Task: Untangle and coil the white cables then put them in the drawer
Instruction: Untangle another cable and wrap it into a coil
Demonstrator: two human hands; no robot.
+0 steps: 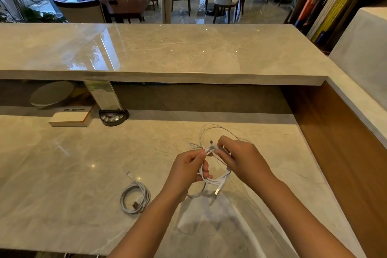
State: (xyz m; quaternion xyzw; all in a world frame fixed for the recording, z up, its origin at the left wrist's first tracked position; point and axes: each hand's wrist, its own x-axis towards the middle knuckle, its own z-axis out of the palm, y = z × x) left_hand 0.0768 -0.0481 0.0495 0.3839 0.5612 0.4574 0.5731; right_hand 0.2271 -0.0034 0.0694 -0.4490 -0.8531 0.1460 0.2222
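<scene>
Left hand (189, 168) and right hand (240, 158) meet above the table (73, 163), both clamped on one white cable (217, 178): left fingers curl round the bundled loops on their left side, right thumb and fingers pinch the gathered top where the turns cross. Bundle hangs between the two hands as a rough ring, plane roughly facing the camera, USB plug (217, 191) dangling from its lower edge. Loose thin tail (211, 130) arcs up and away on the far side of the right hand, so the uncoiled length lies beyond and nearer that hand; judged, the right hand is the one placed to feed it into the ring. Second cable, the finished coil (135, 197), lies flat on the table well to the left, nearer the left forearm, apart from both hands. Drawer not in view. Where the tail ends is hidden behind the right hand; the small connector at the pinch is too small to identify
</scene>
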